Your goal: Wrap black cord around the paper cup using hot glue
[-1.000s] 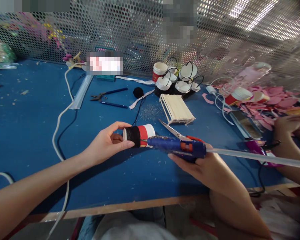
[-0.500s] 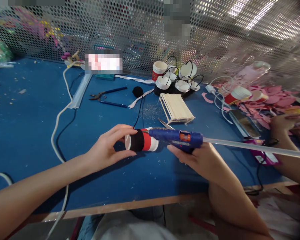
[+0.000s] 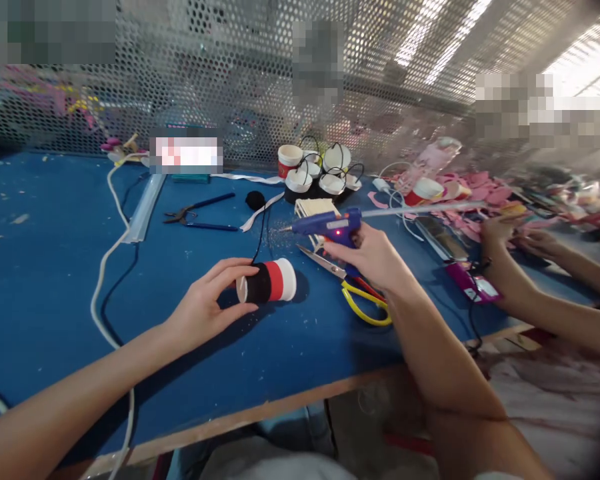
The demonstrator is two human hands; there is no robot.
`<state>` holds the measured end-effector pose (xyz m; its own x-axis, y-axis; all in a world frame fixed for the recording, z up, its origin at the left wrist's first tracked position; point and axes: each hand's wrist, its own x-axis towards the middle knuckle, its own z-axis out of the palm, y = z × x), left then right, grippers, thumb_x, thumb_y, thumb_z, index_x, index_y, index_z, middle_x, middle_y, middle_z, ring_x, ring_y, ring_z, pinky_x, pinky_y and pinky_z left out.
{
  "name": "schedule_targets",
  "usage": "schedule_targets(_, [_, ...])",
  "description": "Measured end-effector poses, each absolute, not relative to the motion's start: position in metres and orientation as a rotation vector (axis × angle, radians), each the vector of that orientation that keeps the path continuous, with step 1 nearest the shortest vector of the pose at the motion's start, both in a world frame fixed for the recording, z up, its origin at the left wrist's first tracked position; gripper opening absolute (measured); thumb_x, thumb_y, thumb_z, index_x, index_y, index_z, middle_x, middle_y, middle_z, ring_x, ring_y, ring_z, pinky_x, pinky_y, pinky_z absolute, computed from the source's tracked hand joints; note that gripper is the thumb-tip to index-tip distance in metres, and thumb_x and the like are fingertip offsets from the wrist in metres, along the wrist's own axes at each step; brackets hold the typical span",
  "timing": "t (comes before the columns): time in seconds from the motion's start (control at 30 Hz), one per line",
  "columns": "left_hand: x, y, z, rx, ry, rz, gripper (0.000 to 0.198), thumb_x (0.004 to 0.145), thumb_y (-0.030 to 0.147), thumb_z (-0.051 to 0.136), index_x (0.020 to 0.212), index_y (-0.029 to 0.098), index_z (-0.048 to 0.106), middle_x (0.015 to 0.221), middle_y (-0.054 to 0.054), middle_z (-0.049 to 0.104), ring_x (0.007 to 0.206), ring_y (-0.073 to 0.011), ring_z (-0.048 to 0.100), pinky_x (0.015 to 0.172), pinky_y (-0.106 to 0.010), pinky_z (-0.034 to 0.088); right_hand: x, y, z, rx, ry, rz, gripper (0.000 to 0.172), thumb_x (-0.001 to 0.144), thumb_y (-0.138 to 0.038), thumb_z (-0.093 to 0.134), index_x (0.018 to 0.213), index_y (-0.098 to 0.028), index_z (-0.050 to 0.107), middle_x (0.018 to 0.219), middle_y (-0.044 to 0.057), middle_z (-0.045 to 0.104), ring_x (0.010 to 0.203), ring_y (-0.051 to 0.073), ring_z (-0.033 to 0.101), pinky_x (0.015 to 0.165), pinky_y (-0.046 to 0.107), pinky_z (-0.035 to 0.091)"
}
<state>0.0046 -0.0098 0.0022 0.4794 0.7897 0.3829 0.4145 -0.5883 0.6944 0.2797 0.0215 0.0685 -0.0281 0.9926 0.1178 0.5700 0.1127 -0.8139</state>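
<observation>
My left hand (image 3: 205, 297) grips the base end of a paper cup (image 3: 276, 281) lying on its side, its fingers over the black cord wound round it. A red band and the white rim show on the cup's right part. From the winding a black cord runs up to a small black ball of cord (image 3: 255, 200). My right hand (image 3: 370, 257) is closed round the handle of a blue glue gun (image 3: 325, 225), held above the table with its nozzle pointing left, apart from the cup. A clear glue stick sticks out of its back. Below it lie scissors (image 3: 365, 305) with yellow handles.
Blue-handled pliers (image 3: 205, 217), a bag of glue sticks (image 3: 147, 207) and a white cable (image 3: 103, 273) lie to the left. Behind are several corded cups (image 3: 299, 181) and a small stick-built piece (image 3: 315, 205). Another person's hands (image 3: 500, 230) work at the right, near pink pieces.
My right hand has lifted the glue gun up and away from the cup, uncovering the scissors and the cup's red band. My left hand still holds the cup. The view has shifted.
</observation>
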Motion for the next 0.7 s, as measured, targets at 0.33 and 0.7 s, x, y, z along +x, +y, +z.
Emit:
schedule_targets(0.33, [0.004,-0.007,-0.004,2.218,0.994,1.008,0.044,0.077,0.031,0.065,0.118,0.023,0.051,0.126,-0.01,0.049,0.116,-0.0245,0.051,0.089,-0.04,0.052,0.305,0.098,0.049,-2.146,-1.841,0.009,0.043,0.08,-0.053,0.047,0.074,-0.013,0.062,0.068,0.009,0.062,0.067,0.021,0.058,0.057,0.028,0.037])
schedule_targets(0.7, [0.004,-0.008,-0.003,2.291,0.912,0.972,0.043,0.079,0.03,0.063,0.119,0.022,0.05,0.125,-0.011,0.05,0.115,-0.0232,0.052,0.096,-0.043,0.047,0.25,0.052,0.049,-1.53,-2.131,0.191,0.043,0.088,-0.047,0.04,0.072,-0.015,0.065,0.076,0.007,0.06,0.077,0.018,0.055,0.071,0.031,0.04])
